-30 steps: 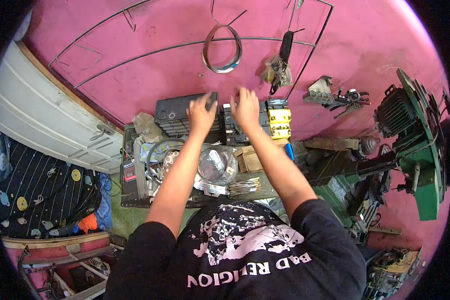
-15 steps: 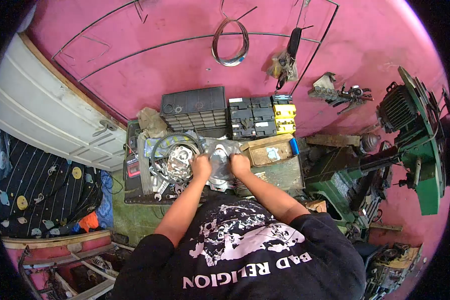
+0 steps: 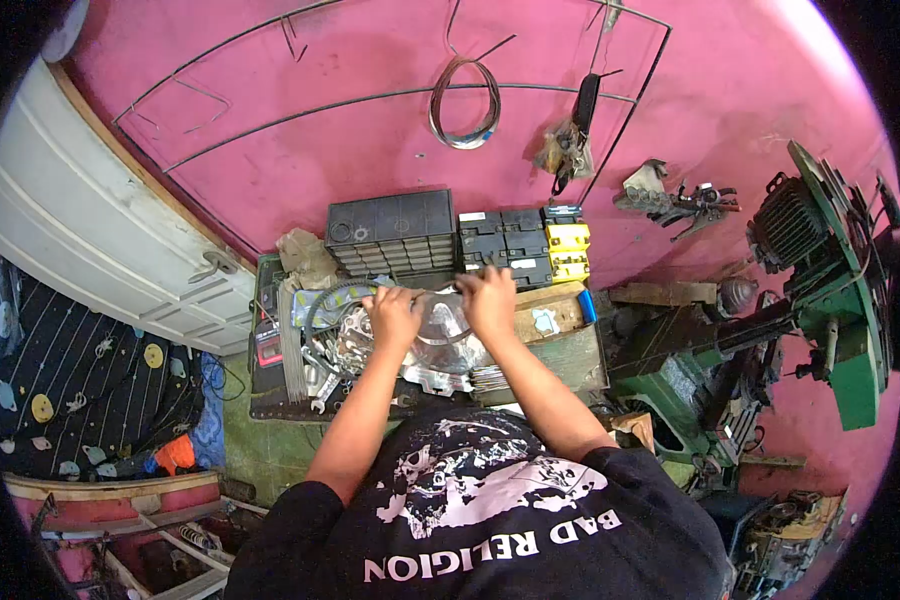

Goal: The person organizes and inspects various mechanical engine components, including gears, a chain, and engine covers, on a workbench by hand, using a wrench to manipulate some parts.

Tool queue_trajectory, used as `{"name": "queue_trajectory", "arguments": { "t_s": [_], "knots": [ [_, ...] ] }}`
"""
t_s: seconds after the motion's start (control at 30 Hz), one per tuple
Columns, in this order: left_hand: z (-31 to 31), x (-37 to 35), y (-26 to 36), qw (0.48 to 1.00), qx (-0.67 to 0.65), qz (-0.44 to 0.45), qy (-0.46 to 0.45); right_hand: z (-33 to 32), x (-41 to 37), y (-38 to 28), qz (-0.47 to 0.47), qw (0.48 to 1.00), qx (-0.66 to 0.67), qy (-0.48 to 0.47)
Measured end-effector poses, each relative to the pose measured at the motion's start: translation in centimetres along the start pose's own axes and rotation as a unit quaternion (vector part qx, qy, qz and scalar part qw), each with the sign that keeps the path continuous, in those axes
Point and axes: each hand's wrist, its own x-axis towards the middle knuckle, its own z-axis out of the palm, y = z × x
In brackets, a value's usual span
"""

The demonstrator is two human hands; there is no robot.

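A clear plastic bag [image 3: 442, 318] is stretched between my two hands above the workbench. My left hand [image 3: 394, 315] is closed at the bag's left edge, beside a heap of metal parts [image 3: 354, 335] ringed by a dark hose [image 3: 322, 305]. At the right edge, my right hand [image 3: 488, 300] is raised with fingers bent over the plastic, slightly blurred. Below the bag lies a silvery metal piece [image 3: 436, 381]. What the bag contains is hard to make out.
Behind stand a black drawer cabinet [image 3: 390, 225] and boxed batteries [image 3: 505, 240], some yellow. A cardboard box [image 3: 555, 305] sits to the right, spanners [image 3: 324, 392] at the front left. A green drill press [image 3: 850, 345] stands far right, a white door [image 3: 100, 210] left.
Both hands have lifted and moved a little apart, and the plastic bag is spread wider between them. The right hand has risen most. The view has tilted slightly upward.
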Motion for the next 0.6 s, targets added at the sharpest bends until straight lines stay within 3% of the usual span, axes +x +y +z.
{"name": "queue_trajectory", "arguments": {
  "t_s": [0.23, 0.3, 0.37, 0.5, 0.6],
  "knots": [
    [-4.2, 6.1, 0.7, 0.998, 0.041, -0.016, 0.044, -7.1, 7.8, 2.6, 0.053, 0.985, 0.018, 0.164],
    [-5.7, 10.6, 1.7, 0.994, 0.006, 0.005, 0.113, -9.8, 11.2, 2.0, 0.004, 0.977, 0.004, 0.215],
    [-11.1, 18.1, 6.6, 0.987, -0.018, -0.008, 0.162, -13.7, 17.5, 0.4, -0.07, 0.925, 0.116, 0.355],
    [-14.8, 26.7, 11.2, 0.957, -0.081, 0.071, 0.27, -18.9, 25.6, -2.0, -0.109, 0.896, 0.068, 0.424],
    [-13.9, 30.2, 12.1, 0.955, -0.072, 0.065, 0.281, -19.1, 30.6, -2.0, -0.122, 0.899, 0.032, 0.42]
  ]
}}
